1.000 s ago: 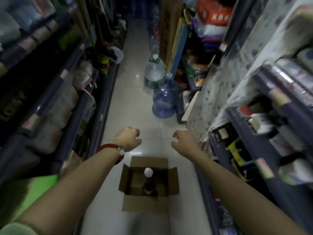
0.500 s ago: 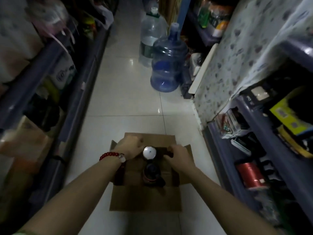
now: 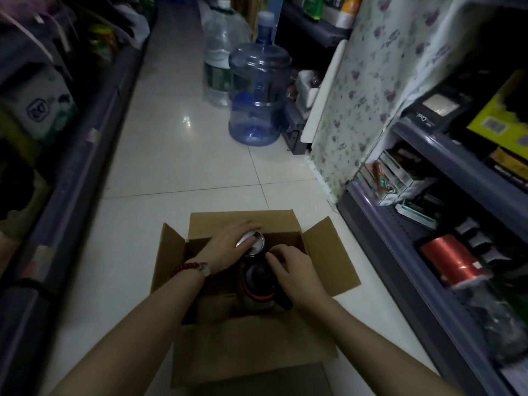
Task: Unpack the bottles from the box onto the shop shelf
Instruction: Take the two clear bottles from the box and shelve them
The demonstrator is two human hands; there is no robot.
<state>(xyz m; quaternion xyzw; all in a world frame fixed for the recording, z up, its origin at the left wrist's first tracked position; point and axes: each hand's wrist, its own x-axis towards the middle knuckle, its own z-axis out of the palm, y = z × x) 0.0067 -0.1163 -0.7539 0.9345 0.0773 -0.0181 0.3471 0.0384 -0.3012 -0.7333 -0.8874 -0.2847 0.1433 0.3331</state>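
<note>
An open cardboard box (image 3: pixel 320 252) sits on the white floor tiles between two shelf rows. Inside it stands a dark bottle (image 3: pixel 258 284) with a silver cap and an orange band round its body. My left hand (image 3: pixel 225 248) lies over the cap, its fingers curled round the top. At the bottle's neck, just under the cap, the curled fingers of my right hand (image 3: pixel 297 274) hold on, with the palm over the bottle's right shoulder. The rest of the box's inside is dark. The shop shelf (image 3: pixel 405 261) runs along the right.
A blue water jug (image 3: pixel 258 92) and a clear one (image 3: pixel 218 61) stand on the floor ahead. A red roll (image 3: pixel 451 261) and small boxes lie on the right shelf. Another shelf row (image 3: pixel 85 144) lines the left. A floral cloth (image 3: pixel 371 81) hangs at right.
Both hands dropped from above the box down onto the bottle. My view moved lower and closer to the box, and the left hand now covers part of the cap.
</note>
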